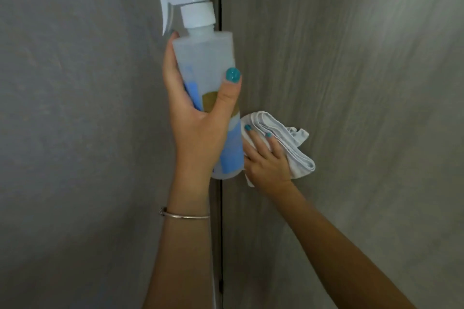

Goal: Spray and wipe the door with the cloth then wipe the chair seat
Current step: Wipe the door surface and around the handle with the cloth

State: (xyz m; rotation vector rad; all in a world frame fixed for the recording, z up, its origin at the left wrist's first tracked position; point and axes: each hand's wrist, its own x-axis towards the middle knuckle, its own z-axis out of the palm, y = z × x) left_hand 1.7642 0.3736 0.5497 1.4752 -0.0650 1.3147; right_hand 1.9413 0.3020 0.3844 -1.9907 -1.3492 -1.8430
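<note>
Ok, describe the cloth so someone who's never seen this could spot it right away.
Find the grey wood-grain door right of the dark vertical gap. Low on it, just right of the spray bottle, the right hand presses flat on the cloth. It is the only soft, crumpled, whitish thing there.

grey wall, dark vertical gap

Nothing readable showing up here, honestly. The spray bottle is wearing a label with just blue and olive colour blocks, no letters or numbers making themselves out. The white trigger head above that label is looking blank too.
</note>
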